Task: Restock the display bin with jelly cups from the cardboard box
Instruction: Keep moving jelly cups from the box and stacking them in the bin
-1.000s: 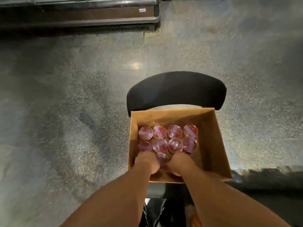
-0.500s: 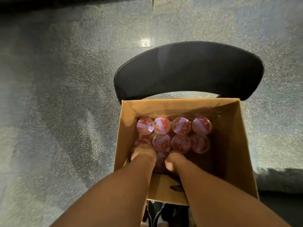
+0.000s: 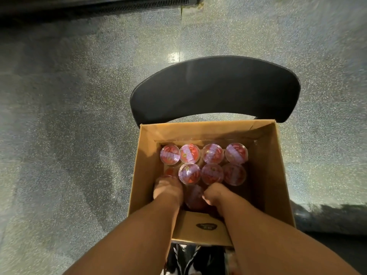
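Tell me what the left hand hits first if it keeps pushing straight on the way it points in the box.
Probably the half-hidden jelly cup just beyond the left hand, at the left of the second row in the cardboard box. Depth is unclear, so they may already touch.

Count, head view: cardboard box [image 3: 272, 175] ×1. Jelly cups: 7 fully visible [image 3: 189, 173], 2 more partly hidden by hands, possibly others underneath. Hands ×2. Black chair [image 3: 214, 90] ×1.

Red-lidded jelly cups [image 3: 212, 158] upright, inside open cardboard box [image 3: 276, 175]
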Demonstrator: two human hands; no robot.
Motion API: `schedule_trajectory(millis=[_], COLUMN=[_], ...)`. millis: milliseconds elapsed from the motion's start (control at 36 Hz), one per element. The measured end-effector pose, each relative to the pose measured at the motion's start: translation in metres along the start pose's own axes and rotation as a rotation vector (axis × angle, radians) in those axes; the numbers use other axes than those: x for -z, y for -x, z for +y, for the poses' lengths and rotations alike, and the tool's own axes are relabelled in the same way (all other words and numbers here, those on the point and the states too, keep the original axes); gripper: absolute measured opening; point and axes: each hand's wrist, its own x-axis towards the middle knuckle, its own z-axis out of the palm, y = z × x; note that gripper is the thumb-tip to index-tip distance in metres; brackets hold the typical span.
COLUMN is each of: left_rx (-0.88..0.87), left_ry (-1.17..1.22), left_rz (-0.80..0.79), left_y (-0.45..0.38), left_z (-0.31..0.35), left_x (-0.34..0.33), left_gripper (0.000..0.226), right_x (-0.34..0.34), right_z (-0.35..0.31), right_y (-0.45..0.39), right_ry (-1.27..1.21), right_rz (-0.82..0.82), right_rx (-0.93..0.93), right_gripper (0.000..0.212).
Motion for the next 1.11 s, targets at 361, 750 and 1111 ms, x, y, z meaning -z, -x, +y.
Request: schedule_trajectory(millis=[361,750,1111], left_rx=[-0.081,-0.316,-0.704], left_ry=[-0.092,0.007,0.577], left_rz=[0.007,0.089,0.058], left_y=[0.043,0.16,0.332], left_z=[-0.007,-0.036,-0.097], left_x=[0.061,0.156,0.223], left_gripper=[0.043,0.034,0.01], right_x=[0.028,0.06,0.016], right_z=[-0.01,-0.04,0.009], right_y=[0.07,0.222,0.434], right_ry=[-0.715,-0.843,-0.914], right_rz=[-0.148,-0.116,0.577], right_rx=[-0.091,0.249,0.492], right_gripper=[0.014,0.021,0.013])
